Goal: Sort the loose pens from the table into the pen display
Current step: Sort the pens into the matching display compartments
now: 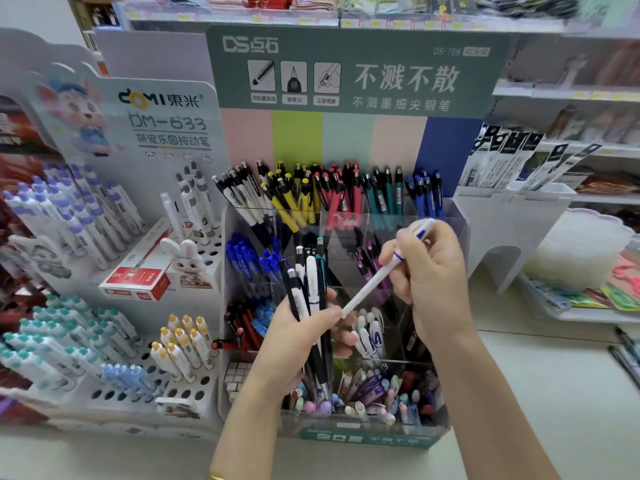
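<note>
White plastic with a dark blue band and clip: a slim pen (367,288) is gripped near its upper half by the right hand (431,271), fingers curled round the barrel. It slants down to the left above the middle compartments of the clear acrylic pen display (462,223). Its lower end is at the thumb of the left hand (304,337); whether the two touch cannot be told. The left hand is closed round a bundle of pens (311,282), mostly black and white with one teal, held upright over the display. Sorted by colour, white, yellow, red, teal and blue pens stand in the display's back row beneath a green header card (356,67). The display stands on a pale tabletop (554,393).

Both forearms cover part of the front compartments, and the mixed pens and caps low in the display are too blurred to name singly. The lower ends of the held bundle drop behind the left hand's fingers and cannot be counted with certainty. At the right edge, a few dark loose pens (627,351) lie on the tabletop, cut off by the frame. A second white rack (156,109) at left, with purple-, teal- and yellow-capped pens, runs off the left edge. The shelves (554,91) behind are smeared and their goods unreadable.
</note>
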Motion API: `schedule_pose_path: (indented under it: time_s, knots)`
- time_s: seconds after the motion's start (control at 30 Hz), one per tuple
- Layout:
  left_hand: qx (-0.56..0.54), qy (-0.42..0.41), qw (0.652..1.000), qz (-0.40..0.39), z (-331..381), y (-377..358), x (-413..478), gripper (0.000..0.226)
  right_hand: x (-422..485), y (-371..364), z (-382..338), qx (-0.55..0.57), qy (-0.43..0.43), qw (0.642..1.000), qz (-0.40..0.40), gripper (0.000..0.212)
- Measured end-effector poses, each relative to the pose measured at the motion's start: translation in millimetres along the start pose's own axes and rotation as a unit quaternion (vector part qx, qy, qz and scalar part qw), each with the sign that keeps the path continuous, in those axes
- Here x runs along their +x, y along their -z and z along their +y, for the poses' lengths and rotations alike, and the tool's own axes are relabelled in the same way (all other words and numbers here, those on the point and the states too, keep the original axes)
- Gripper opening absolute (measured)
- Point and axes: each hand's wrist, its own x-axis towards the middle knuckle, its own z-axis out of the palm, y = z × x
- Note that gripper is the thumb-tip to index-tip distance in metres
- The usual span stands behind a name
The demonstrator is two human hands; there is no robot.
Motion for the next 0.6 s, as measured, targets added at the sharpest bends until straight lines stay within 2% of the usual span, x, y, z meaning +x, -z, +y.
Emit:
schedule_pose_path:
  time_s: [0.2, 0.3, 0.37, 0.4, 0.5, 0.6]
  knots:
    - [0.191, -0.046, 0.977, 0.086, -8, -3, 6, 0.020, -10, 5, 0, -0.169, 0.033, 0.985, 0.006, 0.027]
    - [0.216, -0.059, 0.972, 0.069, -8, -9, 10, 0.026, -17, -1, 4, -0.302, 0.021, 0.949, -0.093, 0.034]
    - [0.230, -0.039, 0.971, 0.049, -12, -12, 13, 0.044, -19, -5, 8, -0.305, 0.015, 0.944, -0.129, 0.034]
    - [0.224, -0.031, 0.973, 0.042, -13, -14, 14, 0.044, -19, -4, 9, -0.287, 0.013, 0.948, -0.138, 0.030]
    - [0.188, -0.045, 0.981, 0.005, -14, -16, 12, 0.026, -16, 2, 9, -0.267, 0.006, 0.950, -0.162, 0.018]
    - [0.141, -0.048, 0.989, -0.018, -13, -18, 10, 0.025, -14, 4, 10, -0.266, 0.019, 0.949, -0.169, 0.015]
